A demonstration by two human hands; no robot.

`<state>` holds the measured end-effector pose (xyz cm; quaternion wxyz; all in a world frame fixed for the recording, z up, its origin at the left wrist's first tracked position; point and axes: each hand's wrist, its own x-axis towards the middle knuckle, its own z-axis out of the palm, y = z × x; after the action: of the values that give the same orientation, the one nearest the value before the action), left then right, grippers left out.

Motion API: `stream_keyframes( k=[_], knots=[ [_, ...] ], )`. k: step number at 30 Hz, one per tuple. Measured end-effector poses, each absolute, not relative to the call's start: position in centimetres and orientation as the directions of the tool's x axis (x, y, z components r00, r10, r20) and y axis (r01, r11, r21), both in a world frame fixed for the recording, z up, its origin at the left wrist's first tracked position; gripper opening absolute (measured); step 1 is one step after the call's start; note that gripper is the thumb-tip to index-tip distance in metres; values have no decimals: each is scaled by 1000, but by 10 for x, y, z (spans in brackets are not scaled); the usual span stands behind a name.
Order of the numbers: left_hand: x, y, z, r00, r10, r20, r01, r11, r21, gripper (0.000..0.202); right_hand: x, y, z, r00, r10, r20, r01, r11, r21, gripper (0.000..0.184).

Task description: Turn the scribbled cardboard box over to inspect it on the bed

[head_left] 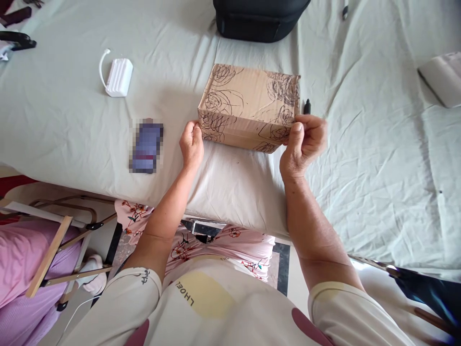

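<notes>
A brown cardboard box (249, 103) covered in black scribbles lies on a pale sheet (360, 158). My left hand (191, 144) pinches the box's near left corner. My right hand (303, 142) grips the near right corner, thumb pressed on the box's front face. A black marker (307, 105) sticks up just behind my right hand's fingers; whether the hand holds it I cannot tell.
A white power bank with a cable (118, 77) and a blurred blue item (146, 145) lie left of the box. A black bag (257, 19) sits at the far edge. A grey flat object (442, 77) lies far right. A wooden folding frame (57, 240) stands lower left.
</notes>
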<state>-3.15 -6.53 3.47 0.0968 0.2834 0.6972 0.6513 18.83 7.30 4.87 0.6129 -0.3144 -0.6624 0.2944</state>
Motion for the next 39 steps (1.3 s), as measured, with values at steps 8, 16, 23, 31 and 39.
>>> stream_keyframes(
  k=[8,16,23,31,39],
  knots=[
    [-30,-67,36,-817,507,275,314,-9,949,55,192,77,41,-106,789,605,4,609,-793,49],
    [-43,-62,16,-783,466,411,438,-56,897,78,187,67,49,-100,764,638,-42,637,-769,44],
    [-49,-60,11,-803,418,424,435,-74,897,76,183,59,47,-189,732,655,-11,665,-746,43],
    [-50,-61,8,-794,411,447,471,-47,881,70,184,59,43,-247,724,644,33,671,-741,48],
    [-47,-65,13,-772,424,474,520,-10,854,71,187,54,47,-289,738,609,60,649,-758,46]
  ],
)
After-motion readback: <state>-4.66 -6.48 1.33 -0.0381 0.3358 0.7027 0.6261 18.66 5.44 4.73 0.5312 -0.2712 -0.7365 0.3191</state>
